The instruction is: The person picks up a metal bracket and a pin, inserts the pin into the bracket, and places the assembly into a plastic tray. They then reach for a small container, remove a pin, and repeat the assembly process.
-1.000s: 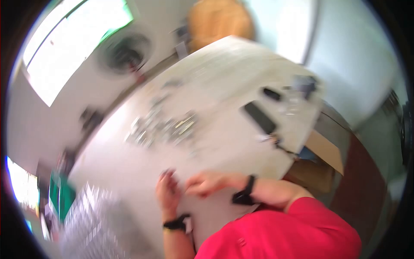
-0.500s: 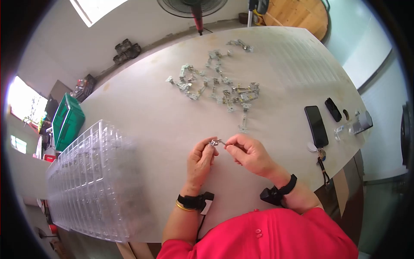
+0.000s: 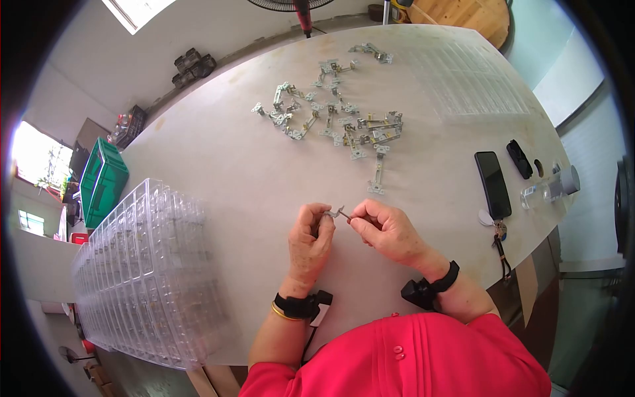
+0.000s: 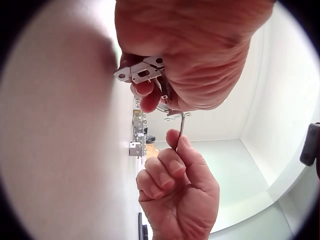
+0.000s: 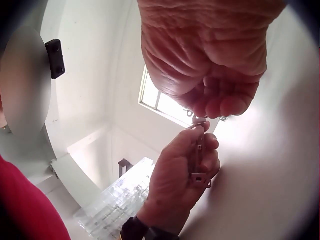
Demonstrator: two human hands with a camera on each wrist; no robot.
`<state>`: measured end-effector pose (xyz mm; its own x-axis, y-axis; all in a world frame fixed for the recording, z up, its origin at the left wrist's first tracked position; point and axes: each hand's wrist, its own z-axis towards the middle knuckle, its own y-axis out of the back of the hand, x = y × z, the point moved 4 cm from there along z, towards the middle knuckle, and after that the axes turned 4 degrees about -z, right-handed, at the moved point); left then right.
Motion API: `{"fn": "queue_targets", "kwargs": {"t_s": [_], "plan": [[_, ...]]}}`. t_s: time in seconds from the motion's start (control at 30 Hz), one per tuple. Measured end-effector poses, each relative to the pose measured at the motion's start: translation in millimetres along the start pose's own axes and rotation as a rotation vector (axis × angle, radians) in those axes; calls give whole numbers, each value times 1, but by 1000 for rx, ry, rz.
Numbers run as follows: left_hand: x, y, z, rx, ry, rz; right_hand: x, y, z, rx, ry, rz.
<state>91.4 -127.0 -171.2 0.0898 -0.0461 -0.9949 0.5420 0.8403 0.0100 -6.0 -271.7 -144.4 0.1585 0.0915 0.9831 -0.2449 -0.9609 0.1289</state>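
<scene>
My left hand (image 3: pixel 308 246) grips a jointed, silvery metal bracket (image 4: pixel 144 73) with holed end plates, partly hidden by the fingers. Opposite it, my right hand (image 3: pixel 390 233) pinches a thin metal rod (image 4: pixel 181 126) between thumb and forefinger. The rod's tip meets the bracket's end in the left wrist view. Both hands are over the near middle of the table, fingertips close to each other. Beyond them lies one similar bracket (image 3: pixel 378 171), at the near edge of a loose group of several metal brackets (image 3: pixel 385 137).
Stacked clear plastic trays (image 3: pixel 149 278) stand at the left. Another clear tray (image 3: pixel 473 83) lies at the back right. A phone (image 3: pixel 493 184), a black case (image 3: pixel 519 159), keys (image 3: pixel 501 229) and a clear bottle (image 3: pixel 552 188) occupy the right side. A green crate (image 3: pixel 102 185) is beyond the left edge.
The head view was blurred and turned a second ago; it is now steady. Since half a second ago, the bracket has turned in my left hand, with the rod still held in my right.
</scene>
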Motion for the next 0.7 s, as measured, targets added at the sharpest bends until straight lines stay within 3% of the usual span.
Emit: {"fn": "queue_targets", "kwargs": {"t_s": [0.3,0.7], "plan": [[-4,-1,-2,-53,-103,157,3,1,-2,-39,63,-104],[-4,0,-2,-28,-105,178,4,2,-4,-56,123,-119]]}}
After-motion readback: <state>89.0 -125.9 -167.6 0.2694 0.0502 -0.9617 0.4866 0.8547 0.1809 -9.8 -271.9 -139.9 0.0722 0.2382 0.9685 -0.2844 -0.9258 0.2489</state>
